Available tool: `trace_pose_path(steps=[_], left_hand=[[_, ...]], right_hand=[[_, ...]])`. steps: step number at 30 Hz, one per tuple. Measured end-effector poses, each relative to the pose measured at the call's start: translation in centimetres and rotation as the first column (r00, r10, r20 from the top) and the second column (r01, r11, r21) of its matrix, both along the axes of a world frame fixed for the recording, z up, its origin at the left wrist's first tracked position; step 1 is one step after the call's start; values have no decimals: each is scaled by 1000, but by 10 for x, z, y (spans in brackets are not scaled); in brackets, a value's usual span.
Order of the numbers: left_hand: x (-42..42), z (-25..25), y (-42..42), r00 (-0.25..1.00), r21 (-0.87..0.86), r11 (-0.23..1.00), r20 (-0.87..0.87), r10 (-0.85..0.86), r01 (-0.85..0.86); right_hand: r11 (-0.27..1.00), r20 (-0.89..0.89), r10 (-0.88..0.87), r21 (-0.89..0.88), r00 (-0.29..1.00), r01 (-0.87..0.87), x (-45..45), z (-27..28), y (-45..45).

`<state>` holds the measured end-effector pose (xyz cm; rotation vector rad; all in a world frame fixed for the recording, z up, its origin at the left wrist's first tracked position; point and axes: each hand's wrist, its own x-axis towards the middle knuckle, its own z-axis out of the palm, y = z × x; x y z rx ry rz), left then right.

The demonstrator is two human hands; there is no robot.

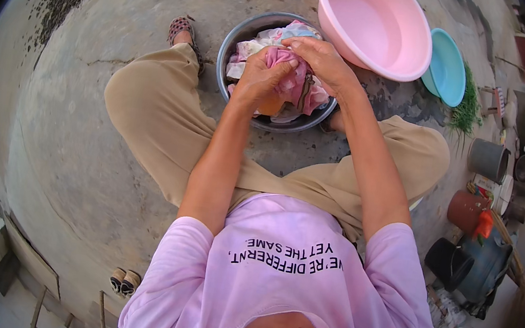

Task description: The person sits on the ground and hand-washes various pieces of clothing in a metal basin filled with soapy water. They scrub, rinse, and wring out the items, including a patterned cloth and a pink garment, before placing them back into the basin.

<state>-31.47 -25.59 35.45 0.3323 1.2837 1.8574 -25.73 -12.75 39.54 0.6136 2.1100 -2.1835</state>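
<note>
Bunched pink wet-looking cloth (292, 86) is held over a metal basin (227, 55) between my hands. My left hand (263, 75) grips it, with the thumb pressed on top. My right hand (323, 62) curls over the cloth's far right side; some of its fingers are hidden. A brown strip (306, 92) runs down the cloth's right part. Beneath lie crumpled white and floral fabrics (271, 38), filling much of the basin. An orange item (270, 105) shows below my left hand; what it is cannot be told. The basin stands on concrete between my feet.
A large pink plastic tub (414, 67) adjoins the basin at the far right, beside a turquoise basin (454, 77) and green stalks (469, 104). Buckets (488, 160) and a broom (508, 241) are along the right. Shoes (125, 281) sit behind me at left.
</note>
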Motion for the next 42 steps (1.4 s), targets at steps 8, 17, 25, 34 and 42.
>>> trace_pose_path(steps=[8, 17, 25, 34, 42], left_hand=[[-13, 26, -18, 955, 96, 954, -64, 290, -284], [-11, 35, -27, 970, 208, 948, 95, 224, -240], [-27, 35, -37, 934, 404, 851, 262, 243, -335], [-34, 100, -31, 964, 523, 813, 191, 183, -258], [-31, 91, -8, 798, -43, 996, -596, -91, 81]], right_hand=[[921, -29, -357, 155, 934, 357, 52, -62, -12], [530, -305, -173, 773, 937, 349, 70, -96, -45], [890, -115, -445, 56, 888, 453, 75, -65, -5], [979, -457, -198, -44, 867, 201, 30, 99, 13], [973, -227, 126, 218, 966, -76, -7, 92, -3]])
